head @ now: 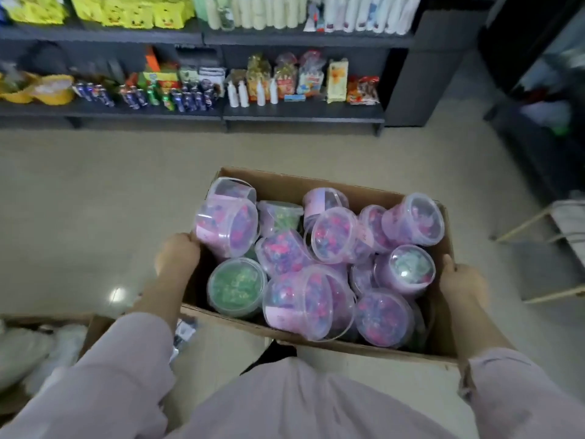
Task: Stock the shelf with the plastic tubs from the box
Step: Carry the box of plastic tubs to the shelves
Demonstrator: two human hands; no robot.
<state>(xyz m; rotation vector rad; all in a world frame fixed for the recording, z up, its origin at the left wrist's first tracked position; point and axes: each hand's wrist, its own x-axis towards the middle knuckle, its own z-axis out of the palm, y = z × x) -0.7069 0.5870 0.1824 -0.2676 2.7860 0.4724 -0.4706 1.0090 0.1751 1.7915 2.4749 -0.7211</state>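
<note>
A brown cardboard box (319, 182) is held in front of my body, above the floor. It is filled with several clear plastic tubs (308, 304) of pink, purple and blue bits, lying at all angles. One green-filled tub (236, 286) sits upright at the near left. My left hand (177, 253) grips the box's left wall. On the right wall, my right hand (460, 278) holds the box with the thumb over the rim. Ahead stands the dark shelf (300, 113), its lower board carrying bottles and snack packs.
The shelf's left part holds yellow bowls (38, 90) and small cans (177, 98); the upper board carries yellow packs and white bottles. Another cardboard box (95, 327) with white items lies at the lower left. A light metal rack (538, 258) stands right. Beige floor lies between me and the shelf.
</note>
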